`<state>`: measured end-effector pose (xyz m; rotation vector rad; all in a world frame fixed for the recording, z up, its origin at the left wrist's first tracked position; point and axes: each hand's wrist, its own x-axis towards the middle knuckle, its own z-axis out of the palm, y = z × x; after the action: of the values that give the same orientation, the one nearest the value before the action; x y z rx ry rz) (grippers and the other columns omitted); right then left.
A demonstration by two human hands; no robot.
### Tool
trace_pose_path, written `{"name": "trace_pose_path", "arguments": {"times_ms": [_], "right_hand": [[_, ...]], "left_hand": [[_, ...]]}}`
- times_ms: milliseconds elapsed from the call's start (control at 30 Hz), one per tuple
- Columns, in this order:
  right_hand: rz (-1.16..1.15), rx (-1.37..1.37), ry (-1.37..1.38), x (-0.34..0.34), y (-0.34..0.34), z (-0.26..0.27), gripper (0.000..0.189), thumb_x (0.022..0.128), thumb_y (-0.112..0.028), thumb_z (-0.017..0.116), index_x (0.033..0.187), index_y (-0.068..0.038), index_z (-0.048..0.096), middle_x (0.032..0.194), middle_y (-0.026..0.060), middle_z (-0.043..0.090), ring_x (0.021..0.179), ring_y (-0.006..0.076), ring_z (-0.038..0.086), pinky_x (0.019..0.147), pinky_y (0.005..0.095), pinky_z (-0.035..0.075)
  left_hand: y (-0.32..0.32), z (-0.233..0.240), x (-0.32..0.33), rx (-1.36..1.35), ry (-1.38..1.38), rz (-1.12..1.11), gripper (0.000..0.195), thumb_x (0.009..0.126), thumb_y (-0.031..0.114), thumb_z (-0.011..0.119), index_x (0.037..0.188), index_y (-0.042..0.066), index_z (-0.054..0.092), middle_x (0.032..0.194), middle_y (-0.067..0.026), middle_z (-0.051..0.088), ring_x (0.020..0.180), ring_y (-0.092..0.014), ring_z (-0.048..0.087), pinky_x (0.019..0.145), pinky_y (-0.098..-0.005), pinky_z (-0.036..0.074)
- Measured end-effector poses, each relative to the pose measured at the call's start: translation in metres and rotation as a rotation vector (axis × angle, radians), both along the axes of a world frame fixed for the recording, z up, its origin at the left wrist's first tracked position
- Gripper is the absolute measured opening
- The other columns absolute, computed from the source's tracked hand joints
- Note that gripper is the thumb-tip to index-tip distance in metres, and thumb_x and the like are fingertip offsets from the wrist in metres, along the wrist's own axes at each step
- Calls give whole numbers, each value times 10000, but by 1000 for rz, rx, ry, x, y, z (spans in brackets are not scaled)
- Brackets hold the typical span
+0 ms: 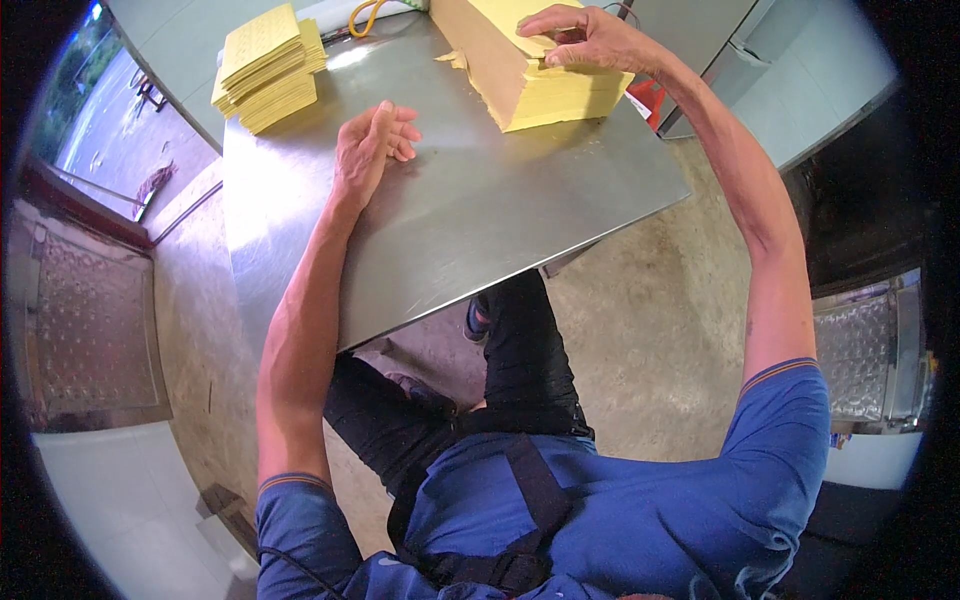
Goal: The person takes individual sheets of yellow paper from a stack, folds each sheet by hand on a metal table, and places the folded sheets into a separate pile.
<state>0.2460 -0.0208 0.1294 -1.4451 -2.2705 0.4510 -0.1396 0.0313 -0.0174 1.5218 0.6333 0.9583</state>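
Observation:
My left hand [377, 144] is held over the stainless steel tabletop [480, 202], palm turned inward, fingers loosely apart, nothing in it. My right hand [592, 37] is at the top of a large block of yellow paper sheets [562, 97] on the far right of the table. Its thumb rests by the block's upper near edge and its index finger reaches over the top, with a gap between them. Brown wrapping [487, 64] with a torn edge covers the block's left side. Beyond my left hand, smaller bundles of yellow sheets [266, 71] lie in an uneven pile.
An orange cord loop [364, 19] lies at the table's far edge. Something red and white [646, 101] shows behind the block's right corner. The table's near edge [450, 309] passes over my legs. An open doorway [127, 112] is at the left.

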Motion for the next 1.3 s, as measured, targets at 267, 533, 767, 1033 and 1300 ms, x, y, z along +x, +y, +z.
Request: {"name": "trace_pose_path", "arguments": {"times_ms": [267, 533, 767, 1033, 1300], "right_hand": [[-70, -71, 54, 3, 1, -1, 565, 929, -421, 884, 1423, -182, 745, 1288, -19, 734, 1131, 154, 629, 1025, 340, 501], [-54, -13, 127, 11, -1, -11, 508, 943, -423, 869, 1386, -193, 775, 1352, -31, 733, 1110, 128, 627, 993, 317, 498], [-39, -13, 277, 13, 0, -14, 250, 982, -309, 806, 1045, -67, 806, 1354, 22, 734, 1079, 116, 645, 961, 329, 519], [-133, -41, 329, 13, -11, -10, 317, 993, -349, 771, 1047, -37, 791, 1132, -4, 758, 927, 66, 632, 835, 277, 528], [39, 57, 502, 0, -24, -16, 373, 905, -297, 890, 1171, -61, 782, 1279, 36, 673, 1136, 131, 625, 999, 305, 502]], "left_hand": [[4, -6, -1, 52, 8, -15, 559, 1165, 458, 531, 1215, -61, 734, 943, -97, 752, 757, -130, 670, 734, -286, 562], [-2, 2, 2, 69, 27, -3, 454, 1174, 349, 546, 1211, -61, 738, 946, -88, 759, 753, -115, 668, 727, -276, 562], [-5, 28, 31, 441, 13, 225, 191, 1092, 113, 655, 1228, 36, 765, 1164, -39, 768, 1061, -149, 709, 928, -306, 578], [23, 99, 144, 629, 267, 28, 356, 1031, 209, 741, 1344, 41, 759, 1327, -86, 773, 1227, -199, 698, 1091, -341, 524], [37, 58, 166, 488, -15, 181, 341, 1003, 218, 808, 1248, -19, 800, 1103, -43, 800, 995, -98, 680, 908, -268, 544]]}}
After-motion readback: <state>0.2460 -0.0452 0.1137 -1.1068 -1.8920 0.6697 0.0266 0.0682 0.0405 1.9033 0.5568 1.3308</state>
